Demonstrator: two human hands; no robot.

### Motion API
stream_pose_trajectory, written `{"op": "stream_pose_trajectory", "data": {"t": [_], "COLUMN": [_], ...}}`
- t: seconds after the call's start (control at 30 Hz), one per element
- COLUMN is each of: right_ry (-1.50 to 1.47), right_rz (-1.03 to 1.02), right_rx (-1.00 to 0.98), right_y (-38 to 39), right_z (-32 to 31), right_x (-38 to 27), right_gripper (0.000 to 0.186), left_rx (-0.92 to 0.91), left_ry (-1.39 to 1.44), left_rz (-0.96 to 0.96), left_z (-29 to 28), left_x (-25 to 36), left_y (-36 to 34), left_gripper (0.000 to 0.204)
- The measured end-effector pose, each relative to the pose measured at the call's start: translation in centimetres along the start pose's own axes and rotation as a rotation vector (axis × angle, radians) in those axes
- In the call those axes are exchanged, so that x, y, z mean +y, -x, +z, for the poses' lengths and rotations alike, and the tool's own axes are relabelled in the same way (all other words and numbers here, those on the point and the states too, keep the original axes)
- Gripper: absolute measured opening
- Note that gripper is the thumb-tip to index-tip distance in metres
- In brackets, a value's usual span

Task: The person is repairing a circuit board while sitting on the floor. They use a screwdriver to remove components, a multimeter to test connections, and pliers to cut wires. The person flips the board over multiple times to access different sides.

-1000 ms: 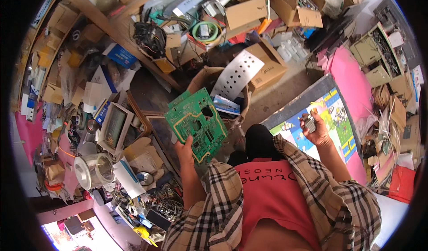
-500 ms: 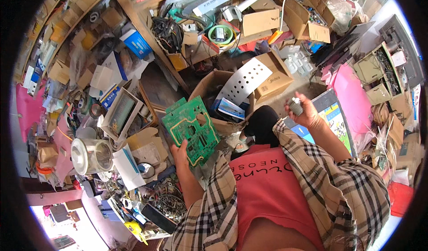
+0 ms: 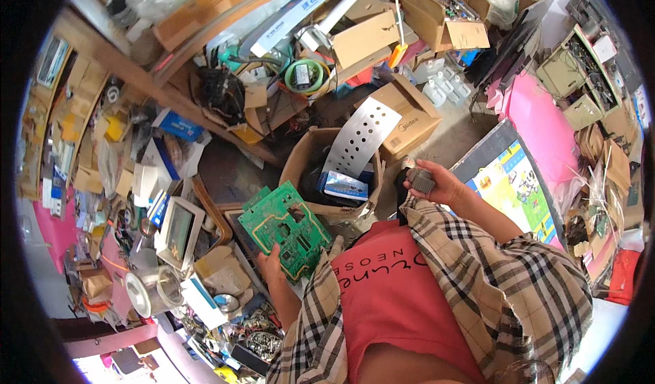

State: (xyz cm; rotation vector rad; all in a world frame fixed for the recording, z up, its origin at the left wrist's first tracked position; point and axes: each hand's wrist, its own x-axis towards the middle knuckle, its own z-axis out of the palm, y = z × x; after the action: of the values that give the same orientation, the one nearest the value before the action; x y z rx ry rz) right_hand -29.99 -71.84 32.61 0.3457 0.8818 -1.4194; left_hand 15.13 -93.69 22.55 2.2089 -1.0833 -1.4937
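Note:
A green circuit board (image 3: 278,228) is in my left hand (image 3: 271,264), gripped at its lower left edge with the thumb on top. Its face carries a pale yellow track and several dark slots, and it tilts in front of the cardboard box. My right hand (image 3: 440,183) is closed round a small grey finned block that looks like a heat sink (image 3: 421,180), above my lap on the right. The two hands are well apart, and the heat sink does not touch the board.
An open cardboard box (image 3: 298,162) holding a white perforated strip (image 3: 364,135) stands just beyond the board. Behind it sits a closed carton (image 3: 414,121). A picture-covered panel (image 3: 515,179) leans at right. Crowded shelves, a clear jar (image 3: 158,290) and loose parts fill the left.
The view has shifted and turned. My right hand has come inward to the left, toward the board, still with the heat sink. My left hand keeps its hold on the circuit board.

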Motion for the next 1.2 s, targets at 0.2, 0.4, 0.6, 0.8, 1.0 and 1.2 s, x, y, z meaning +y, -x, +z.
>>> {"op": "stream_pose_trajectory", "data": {"t": [0.2,0.4,0.6,0.8,1.0,1.2], "right_ry": [-0.110,-0.130,-0.288,-0.391,-0.310,-0.278], "right_rz": [0.028,0.046,0.036,-0.078,-0.119,-0.139], "right_rx": [0.068,0.105,0.113,0.236,0.363,0.382], "right_y": [-3.1,-5.8,-6.3,-5.2,-6.0,-6.1], "right_z": [-4.5,-7.3,-12.6,-15.3,-17.3,-13.9], "right_x": [-6.1,-16.6,-29.6,-37.5,-40.2,-43.2], "right_gripper": [0.032,0.028,0.027,0.025,0.024,0.028], "left_rx": [-0.074,-0.224,-0.410,-0.505,-0.477,-0.480], "left_ry": [-0.032,-0.238,-0.446,-0.548,-0.684,-0.830], "left_rz": [0.196,0.453,0.556,0.601,0.693,0.702], "left_z": [6.9,16.6,28.3,37.8,40.7,40.8], "left_x": [8.5,15.3,25.7,34.0,34.0,34.0], "left_y": [4.7,6.7,12.6,18.7,18.7,19.0], "left_gripper": [0.060,0.022,0.026,0.029,0.032,0.038]}}
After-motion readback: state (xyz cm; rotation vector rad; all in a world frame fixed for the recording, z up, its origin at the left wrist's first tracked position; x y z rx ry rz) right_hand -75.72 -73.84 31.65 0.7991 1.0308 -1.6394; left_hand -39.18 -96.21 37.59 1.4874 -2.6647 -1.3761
